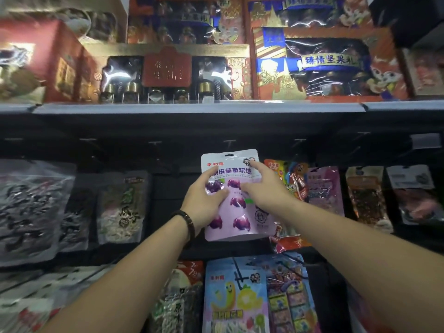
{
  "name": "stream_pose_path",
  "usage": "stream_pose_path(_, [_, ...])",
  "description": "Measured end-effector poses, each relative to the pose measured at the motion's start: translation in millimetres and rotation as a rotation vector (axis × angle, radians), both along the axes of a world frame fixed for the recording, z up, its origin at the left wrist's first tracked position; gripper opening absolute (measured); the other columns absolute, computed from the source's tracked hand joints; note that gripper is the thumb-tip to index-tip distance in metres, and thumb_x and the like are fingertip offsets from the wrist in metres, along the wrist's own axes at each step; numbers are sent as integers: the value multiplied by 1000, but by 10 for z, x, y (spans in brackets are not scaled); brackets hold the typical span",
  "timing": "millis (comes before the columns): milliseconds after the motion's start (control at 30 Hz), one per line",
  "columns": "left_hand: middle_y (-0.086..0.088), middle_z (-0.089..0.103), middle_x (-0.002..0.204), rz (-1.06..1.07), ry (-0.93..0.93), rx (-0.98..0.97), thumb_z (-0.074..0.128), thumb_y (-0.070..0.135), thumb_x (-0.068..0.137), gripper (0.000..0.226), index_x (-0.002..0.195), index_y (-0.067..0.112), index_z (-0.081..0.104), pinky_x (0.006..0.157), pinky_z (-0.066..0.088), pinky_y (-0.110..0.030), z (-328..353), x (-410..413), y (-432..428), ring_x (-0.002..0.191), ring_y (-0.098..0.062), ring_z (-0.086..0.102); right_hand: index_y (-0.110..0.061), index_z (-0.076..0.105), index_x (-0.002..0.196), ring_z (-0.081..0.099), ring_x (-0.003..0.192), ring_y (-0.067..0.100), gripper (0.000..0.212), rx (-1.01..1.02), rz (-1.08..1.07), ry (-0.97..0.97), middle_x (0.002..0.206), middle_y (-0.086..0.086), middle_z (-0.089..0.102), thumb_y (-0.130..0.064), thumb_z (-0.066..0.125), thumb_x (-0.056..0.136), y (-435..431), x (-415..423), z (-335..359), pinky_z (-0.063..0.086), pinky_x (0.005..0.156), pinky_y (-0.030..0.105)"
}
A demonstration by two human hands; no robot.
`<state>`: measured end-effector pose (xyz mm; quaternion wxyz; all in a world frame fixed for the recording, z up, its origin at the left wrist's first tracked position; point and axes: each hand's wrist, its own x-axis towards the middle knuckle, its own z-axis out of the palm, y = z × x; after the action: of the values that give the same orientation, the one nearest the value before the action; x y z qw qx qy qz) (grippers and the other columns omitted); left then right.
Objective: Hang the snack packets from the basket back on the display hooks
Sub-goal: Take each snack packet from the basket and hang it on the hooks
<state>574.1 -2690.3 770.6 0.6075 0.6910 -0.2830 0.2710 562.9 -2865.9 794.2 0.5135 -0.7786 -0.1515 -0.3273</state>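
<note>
Lilac glossy plastic pouch printed with purple grapes [237,219] held upright and flat before the black backboard [168,188], in a gap of the upper hanging row, just left of an orange cola-print packet [292,186]. Kept high, apparently to bring the small hang slot [229,155] in its top edge right under the thin metal display hook [229,142]. Slot already on the prong or just short of it: cannot tell (prong end-on and faint). Face turned outward, likely to match the row.

Left hand [204,203], black bead bracelet [188,223] at the wrist, clamped on the pouch's left edge, thumb across the printed front. Right hand [266,191] on the upper right front, index finger straight toward the top corner, thumb spread on the grapes, probably steadying and steering the top. Other fingers hidden, so pinching or merely pressing: cannot tell. Basket out of view.
</note>
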Motion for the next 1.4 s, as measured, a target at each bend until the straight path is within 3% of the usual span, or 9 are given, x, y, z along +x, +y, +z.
stream_pose_path(133, [2,70,130,-18,-16,-21,67,13,102,57,150,39,51,72,67,-33,14,16,-9,87,-13,81,-29,31,167,79,98,19,78,3,-2,-3,120,0,73,-8,67,101,-9,47,29,69,83,43])
stream_pose_path(267, [-1,71,130,-17,6,-6,65,14,104,60,154,40,46,74,68,-40,-26,15,-13,87,-18,81,-28,30,168,78,94,16,77,-5,19,26,116,-3,71,-7,66,103,0,39,25,69,76,34])
stream_pose_path(633, [-1,70,129,14,80,29,65,17,104,59,156,31,43,71,67,-31,-3,185,3,89,-16,81,-20,31,167,70,92,12,77,-87,-40,80,102,-11,63,-3,63,99,-31,190,82,61,69,28])
stream_pose_path(733, [1,71,124,64,81,86,69,12,101,63,155,33,44,63,63,-26,-40,303,-8,87,-18,80,-24,33,167,68,100,16,81,-113,-109,101,131,1,63,-6,67,96,-23,340,52,65,85,38])
stream_pose_path(800, [2,69,128,123,67,167,73,8,96,74,157,37,41,61,61,-26,-87,408,-11,84,-18,78,-33,29,168,67,108,25,92,-159,-154,108,160,13,44,-11,73,90,-10,437,12,64,87,40])
stream_pose_path(933, [11,71,115,190,43,244,74,-3,87,96,159,47,34,57,54,-21,-211,614,-16,70,-8,66,-47,12,168,57,133,42,116,-261,-178,191,169,15,24,-16,83,82,-42,633,-99,57,107,52])
stream_pose_path(1100, [5,70,118,279,-1,254,77,0,86,101,157,55,31,77,64,-33,-281,769,-2,85,-13,72,-31,32,163,56,128,38,83,-422,-254,195,155,13,34,-20,76,92,-83,651,-275,55,107,48])
stream_pose_path(1233, [-14,58,131,355,82,349,78,22,78,94,151,60,32,88,65,-48,-358,751,60,87,-31,72,-23,51,145,59,122,33,57,-518,-292,193,149,10,46,-24,72,92,-109,525,-377,58,99,44])
stream_pose_path(1400, [-10,32,153,479,163,526,69,38,90,74,157,36,39,114,47,-42,-582,310,59,131,-39,54,-17,38,160,56,133,37,72,-701,-340,213,158,13,41,-26,70,96,-163,-29,-495,55,106,45])
